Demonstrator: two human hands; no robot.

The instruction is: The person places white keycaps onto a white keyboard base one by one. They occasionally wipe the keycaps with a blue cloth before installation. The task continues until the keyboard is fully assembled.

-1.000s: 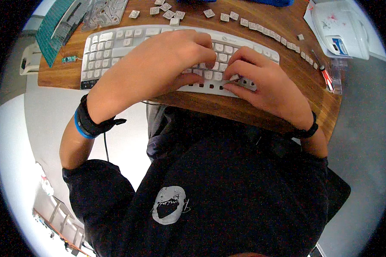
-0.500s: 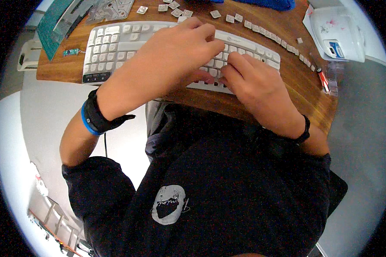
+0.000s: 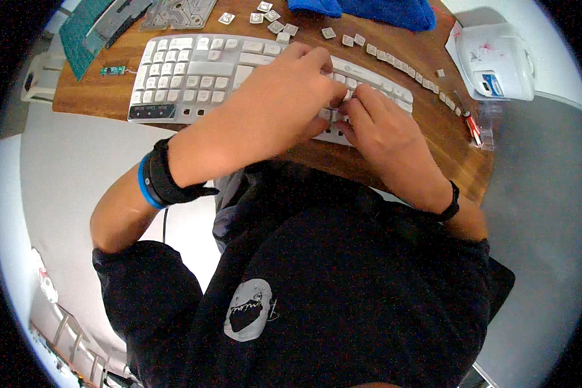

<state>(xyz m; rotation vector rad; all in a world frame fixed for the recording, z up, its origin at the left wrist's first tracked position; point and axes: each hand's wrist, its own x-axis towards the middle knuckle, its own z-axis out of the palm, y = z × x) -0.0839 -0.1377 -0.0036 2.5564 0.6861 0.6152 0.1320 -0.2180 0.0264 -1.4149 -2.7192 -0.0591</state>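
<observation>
Two bare hands, fingers curled, over one white full-size computer keyboard. Left hand: thumb and fingers bent down at the keys; pinch with or without a keycap, impossible to tell. Right hand: thumb and fingers drawn together just beside the left fingertips; grip likewise hidden. Step in hand, by judgement: close fingertip work on single keys by the body-side edge; pulling or pressing, not distinguishable. Next move, by judgement: calls for a narrow fingertip hold, straight force on one cap, a steadied frame.

Keyboard: flat on a wooden desk, beneath both hands, slightly slanted; number block left of the left hand. Pale frame, white caps in rows; dark indicator strip and capless sockets left of the left forearm, more sockets near the fingertips. Beyond the right hand: lined-up keycaps. Beyond the left: scattered keycaps.
</observation>
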